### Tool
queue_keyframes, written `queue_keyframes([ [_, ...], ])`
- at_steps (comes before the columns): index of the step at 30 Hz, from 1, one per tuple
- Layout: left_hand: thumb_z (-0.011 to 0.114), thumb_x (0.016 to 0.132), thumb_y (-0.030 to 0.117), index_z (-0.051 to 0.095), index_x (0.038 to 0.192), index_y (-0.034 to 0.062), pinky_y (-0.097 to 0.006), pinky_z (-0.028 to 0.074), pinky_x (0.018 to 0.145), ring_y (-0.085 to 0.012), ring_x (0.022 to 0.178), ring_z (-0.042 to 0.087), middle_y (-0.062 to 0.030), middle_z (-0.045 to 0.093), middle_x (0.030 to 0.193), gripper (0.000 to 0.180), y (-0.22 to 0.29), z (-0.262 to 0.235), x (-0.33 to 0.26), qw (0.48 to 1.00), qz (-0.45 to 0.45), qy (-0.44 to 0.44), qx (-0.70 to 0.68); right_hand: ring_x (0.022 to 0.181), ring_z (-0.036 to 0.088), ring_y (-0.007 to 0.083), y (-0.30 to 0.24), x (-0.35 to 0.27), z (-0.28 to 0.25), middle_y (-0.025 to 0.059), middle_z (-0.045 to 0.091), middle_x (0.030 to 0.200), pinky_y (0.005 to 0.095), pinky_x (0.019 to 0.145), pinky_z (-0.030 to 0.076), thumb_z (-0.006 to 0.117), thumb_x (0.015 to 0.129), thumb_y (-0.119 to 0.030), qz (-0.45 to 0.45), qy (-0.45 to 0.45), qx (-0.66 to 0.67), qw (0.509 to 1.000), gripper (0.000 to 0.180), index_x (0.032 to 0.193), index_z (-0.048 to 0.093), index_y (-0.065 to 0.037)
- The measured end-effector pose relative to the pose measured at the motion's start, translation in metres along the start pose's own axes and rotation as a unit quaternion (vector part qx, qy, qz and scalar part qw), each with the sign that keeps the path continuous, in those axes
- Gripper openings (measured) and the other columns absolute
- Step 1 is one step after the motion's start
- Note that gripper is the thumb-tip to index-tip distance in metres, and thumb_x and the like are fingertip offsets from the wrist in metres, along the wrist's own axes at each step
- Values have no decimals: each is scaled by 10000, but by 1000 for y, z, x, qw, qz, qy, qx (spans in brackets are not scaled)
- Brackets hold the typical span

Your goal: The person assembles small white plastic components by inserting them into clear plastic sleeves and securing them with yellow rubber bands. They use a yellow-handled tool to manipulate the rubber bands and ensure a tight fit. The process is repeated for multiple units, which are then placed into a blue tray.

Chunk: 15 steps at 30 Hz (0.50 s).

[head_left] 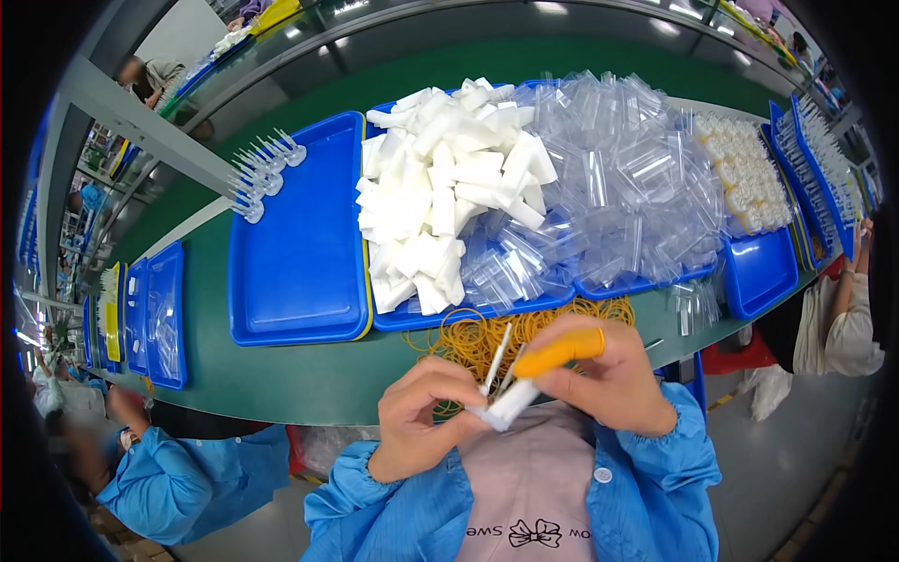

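A factory packing line: long green conveyor belt [281, 375], blue trays [300, 234] of parts, workers in blue smocks [187, 487]

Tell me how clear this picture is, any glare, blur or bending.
Head view: fisheye bends the table edge and blue trays, with black corners; ceiling lights glare off the clear plastic bags; both hands, left and right, are fairly sharp; people at the rim look soft.

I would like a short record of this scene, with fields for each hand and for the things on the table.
left hand: holds a small white tube together with the right hand
right hand: on the same tube, orange finger cot on the forefinger
before the hands: heap of yellow rubber bands on the green table
middle tray: pile of white tubes
beside it: clear plastic sleeves
left: blue tray
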<state>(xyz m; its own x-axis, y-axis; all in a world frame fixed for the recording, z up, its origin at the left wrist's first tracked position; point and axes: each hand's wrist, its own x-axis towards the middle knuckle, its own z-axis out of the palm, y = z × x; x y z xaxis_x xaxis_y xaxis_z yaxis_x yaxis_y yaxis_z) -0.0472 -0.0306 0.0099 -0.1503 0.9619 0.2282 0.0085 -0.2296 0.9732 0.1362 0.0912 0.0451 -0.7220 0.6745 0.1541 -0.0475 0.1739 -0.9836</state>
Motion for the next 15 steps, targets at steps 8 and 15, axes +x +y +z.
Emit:
queue_keyframes([
  [8,682,762,-18,567,932,-30,-297,502,777,-156,864,557,-100,519,947,205,-1,2,7,985,-21,102,-137,851,502,251,15,81,-19,78,526,874,378,756,354,716,637,-150,-154,181,-581,778,197,788,637,-51],
  [15,661,775,21,559,926,0,-286,491,736,-156,836,578,-89,565,921,183,0,-2,4,971,-70,179,-143,839,492,216,35,85,-16,25,524,853,368,768,339,729,615,-137,-179,203,-602,751,208,787,628,-79],
])
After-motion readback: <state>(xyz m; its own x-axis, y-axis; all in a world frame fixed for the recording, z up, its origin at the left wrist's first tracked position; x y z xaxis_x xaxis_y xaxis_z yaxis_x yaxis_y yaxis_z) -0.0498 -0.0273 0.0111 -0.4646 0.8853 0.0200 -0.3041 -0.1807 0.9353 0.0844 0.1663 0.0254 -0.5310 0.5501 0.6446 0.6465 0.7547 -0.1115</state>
